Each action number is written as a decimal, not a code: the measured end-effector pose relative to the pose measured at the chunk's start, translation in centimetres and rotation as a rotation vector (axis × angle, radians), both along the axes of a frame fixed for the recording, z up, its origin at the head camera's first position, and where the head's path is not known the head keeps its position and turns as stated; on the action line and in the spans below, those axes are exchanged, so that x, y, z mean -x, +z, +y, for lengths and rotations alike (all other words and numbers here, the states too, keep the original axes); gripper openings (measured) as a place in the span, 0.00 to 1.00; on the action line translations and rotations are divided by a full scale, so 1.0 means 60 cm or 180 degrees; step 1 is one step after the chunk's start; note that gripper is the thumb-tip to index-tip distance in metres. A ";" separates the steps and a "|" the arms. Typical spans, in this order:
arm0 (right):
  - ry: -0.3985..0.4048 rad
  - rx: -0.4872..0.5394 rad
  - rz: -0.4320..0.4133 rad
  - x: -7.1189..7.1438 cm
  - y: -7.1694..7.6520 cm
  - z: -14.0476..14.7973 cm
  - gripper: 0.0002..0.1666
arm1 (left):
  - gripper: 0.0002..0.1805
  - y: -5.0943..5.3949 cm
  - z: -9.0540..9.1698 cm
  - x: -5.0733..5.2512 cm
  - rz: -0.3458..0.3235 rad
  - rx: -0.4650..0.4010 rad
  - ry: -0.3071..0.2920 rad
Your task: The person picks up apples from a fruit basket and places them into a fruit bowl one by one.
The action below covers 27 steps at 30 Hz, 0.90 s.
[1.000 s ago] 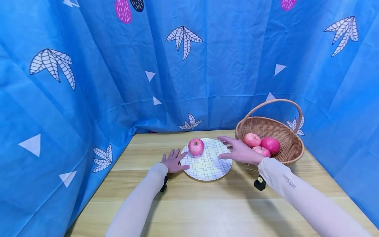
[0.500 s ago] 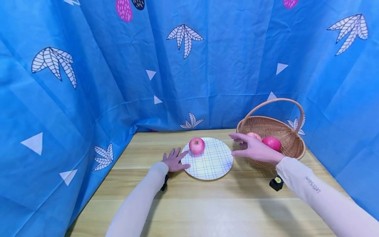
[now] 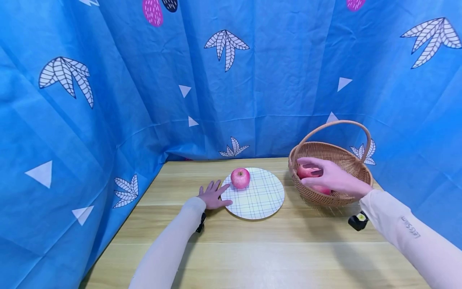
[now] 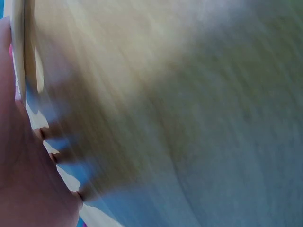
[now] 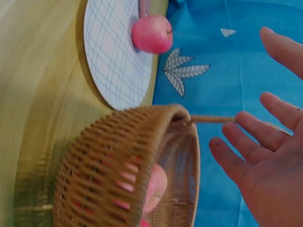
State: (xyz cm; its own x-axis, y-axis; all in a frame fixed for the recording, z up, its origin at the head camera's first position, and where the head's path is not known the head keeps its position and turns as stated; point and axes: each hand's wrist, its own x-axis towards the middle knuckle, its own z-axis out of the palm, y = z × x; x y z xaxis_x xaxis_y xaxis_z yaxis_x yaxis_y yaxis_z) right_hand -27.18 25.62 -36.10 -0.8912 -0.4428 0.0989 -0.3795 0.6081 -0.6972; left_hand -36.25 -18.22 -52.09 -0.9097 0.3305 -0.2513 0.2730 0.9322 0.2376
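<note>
Blue patterned curtain (image 3: 231, 92) surrounds the work area at the back and sides; a pale wooden table (image 3: 252, 257) forms the work surface. One red apple (image 3: 240, 178) sits on a round checked plate (image 3: 260, 197), toward its far left edge. At least two other apples (image 3: 304, 171) lie inside a wicker basket (image 3: 301, 189), right of the plate. The basket's handle (image 3: 341, 121) arches above it.

Left hand (image 3: 213, 197): positioned at the plate's left edge, fingers spread, thumb and forefinger at the rim, gripping nothing. Whether those two tips press on the plate cannot be told. Right hand (image 3: 333, 177): over the basket, thumb set well apart, fingers loosely extended, pinching nothing. In the right wrist view its fingertips appear clear of the apples.

Handling notes, judged from appearance: each apple should be firm, fairly light and smooth enough to slip from a fingertip-only hold. Real or imitation fruit cannot be confirmed; treat as bruisable. Take hold at or just below the widest part, thumb opposing the fingers; avoid the stem. Apply light, even pressure. The basket should be light and slightly springy; lift by the handle. The plate is probably stiff; hold by the rim.
</note>
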 end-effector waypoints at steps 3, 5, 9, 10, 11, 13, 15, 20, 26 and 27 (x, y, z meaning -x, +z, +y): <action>-0.0048 -0.0062 0.0075 0.002 0.004 0.013 0.40 | 0.53 0.011 0.000 -0.008 0.0000 -0.0004 0.0009; -0.0080 -0.0067 0.0087 0.003 0.007 0.021 0.40 | 0.53 0.014 -0.001 -0.010 -0.0001 -0.0013 0.0017; -0.0192 -0.0058 0.0001 0.001 0.011 0.036 0.40 | 0.52 0.020 0.001 -0.014 -0.0016 -0.0024 -0.0001; -0.0212 -0.0059 -0.0014 0.002 0.011 0.039 0.40 | 0.51 0.022 0.002 -0.016 -0.0022 -0.0027 0.0005; -0.0221 -0.0052 -0.0036 0.002 0.011 0.042 0.41 | 0.51 0.021 0.002 -0.015 -0.0021 -0.0042 -0.0001; -0.0229 -0.0049 -0.0064 0.003 0.011 0.048 0.41 | 0.51 0.017 0.002 -0.014 -0.0040 -0.0028 -0.0002; -0.0224 -0.0059 -0.0029 0.006 0.011 0.053 0.40 | 0.51 0.018 0.003 -0.015 -0.0055 0.0000 0.0007; -0.0282 -0.0109 0.0071 0.011 0.009 0.067 0.39 | 0.49 0.027 0.009 -0.021 -0.0030 0.0076 0.0016; -0.0402 -0.0149 0.0060 0.023 0.003 0.082 0.41 | 0.49 0.014 0.007 -0.011 0.0001 0.0215 0.0054; -0.0419 -0.0160 0.0069 0.025 0.003 0.085 0.41 | 0.49 0.013 0.007 -0.009 -0.0003 0.0230 0.0057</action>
